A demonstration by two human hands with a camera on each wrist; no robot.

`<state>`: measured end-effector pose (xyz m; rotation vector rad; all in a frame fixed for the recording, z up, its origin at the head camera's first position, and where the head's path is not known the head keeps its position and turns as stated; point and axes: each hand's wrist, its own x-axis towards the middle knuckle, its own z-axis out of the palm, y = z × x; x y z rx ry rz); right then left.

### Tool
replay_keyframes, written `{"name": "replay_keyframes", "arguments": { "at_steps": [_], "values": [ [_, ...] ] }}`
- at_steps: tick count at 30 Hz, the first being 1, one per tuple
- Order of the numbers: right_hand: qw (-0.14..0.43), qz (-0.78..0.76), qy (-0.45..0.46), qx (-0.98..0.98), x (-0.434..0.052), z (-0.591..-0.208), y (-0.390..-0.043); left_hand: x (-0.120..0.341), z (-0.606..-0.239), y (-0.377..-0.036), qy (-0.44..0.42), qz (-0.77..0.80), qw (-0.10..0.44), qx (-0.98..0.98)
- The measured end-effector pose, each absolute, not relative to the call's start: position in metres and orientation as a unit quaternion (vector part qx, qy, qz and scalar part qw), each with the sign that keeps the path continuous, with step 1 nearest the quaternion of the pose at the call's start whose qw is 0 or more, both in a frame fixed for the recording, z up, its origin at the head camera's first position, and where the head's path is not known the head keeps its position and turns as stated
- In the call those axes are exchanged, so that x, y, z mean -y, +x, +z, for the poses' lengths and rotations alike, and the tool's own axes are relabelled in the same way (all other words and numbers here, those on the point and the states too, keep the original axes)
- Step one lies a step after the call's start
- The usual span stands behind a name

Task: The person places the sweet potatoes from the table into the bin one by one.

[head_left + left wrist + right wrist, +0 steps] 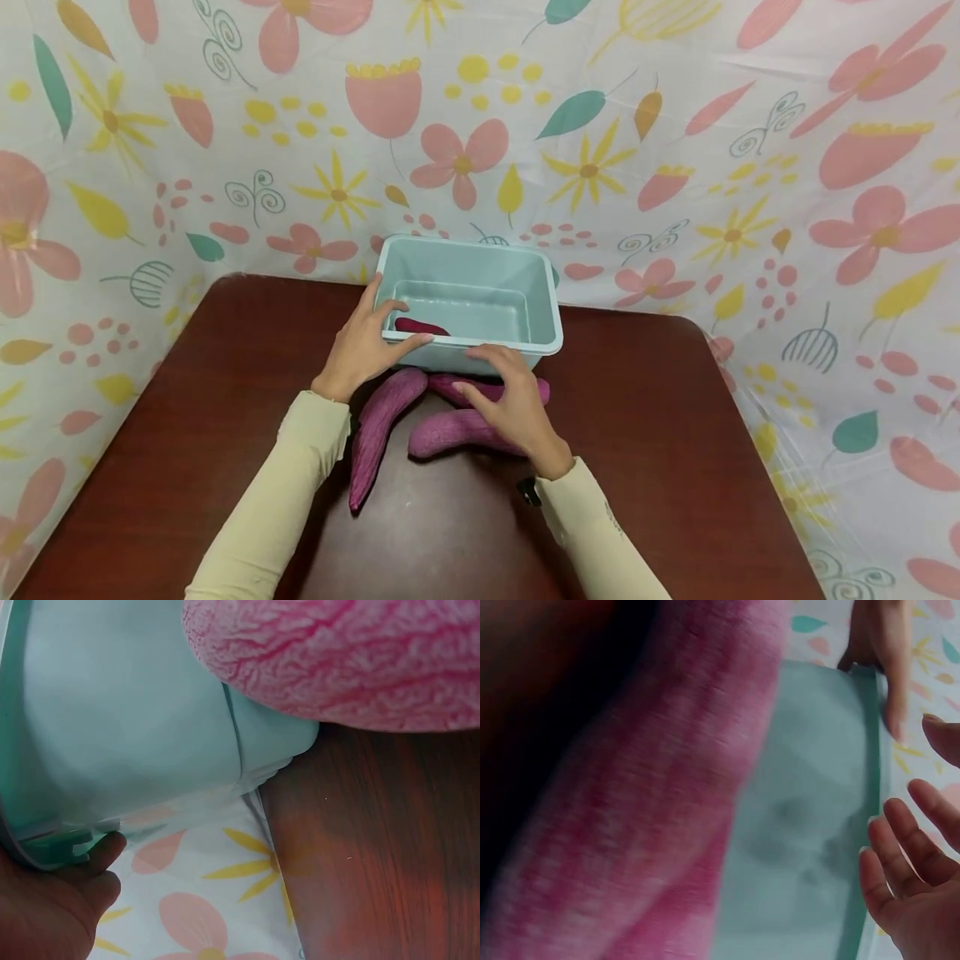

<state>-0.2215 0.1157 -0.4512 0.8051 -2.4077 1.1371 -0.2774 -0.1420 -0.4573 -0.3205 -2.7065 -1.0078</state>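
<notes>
A teal plastic bin [540,292] stands at the back of the dark wooden table [660,433], with one purple sweet potato [420,326] inside. My left hand [378,333] grips the bin's near left corner, thumb along the front rim; its fingers [94,859] curl under the rim of the bin [120,720]. Three sweet potatoes lie in front of the bin: a long one [378,425], a thick one [450,431] and one [480,387] against the bin wall. My right hand [498,387] hovers over them with fingers [900,855] spread and relaxed, holding nothing.
Flowered cloth [675,167] walls the table on the left, back and right. The bin sits close to the back cloth. Bare wood lies on both sides of the bin and towards the near edge. A small black object [528,490] shows at my right wrist.
</notes>
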Motion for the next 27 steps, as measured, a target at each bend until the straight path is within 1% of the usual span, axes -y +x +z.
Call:
{"name": "replay_keyframes", "arguments": {
  "at_steps": [7,16,23,27],
  "values": [
    [0.146,0.395,0.291,0.859,-0.116,-0.471,-0.214,0.143,-0.455,-0.279,-0.111,-0.344,0.127,0.924],
    [0.084,0.384,0.307,0.867,-0.113,-0.49,-0.207,0.143,-0.455,-0.28,-0.105,-0.347,0.128,0.923],
    [0.086,0.375,0.313,0.868,-0.112,-0.504,-0.202,0.143,-0.46,-0.281,-0.102,-0.35,0.131,0.922],
    [0.073,0.371,0.308,0.873,-0.113,-0.511,-0.2,0.144,-0.463,-0.281,-0.104,-0.352,0.134,0.921]
  ]
}}
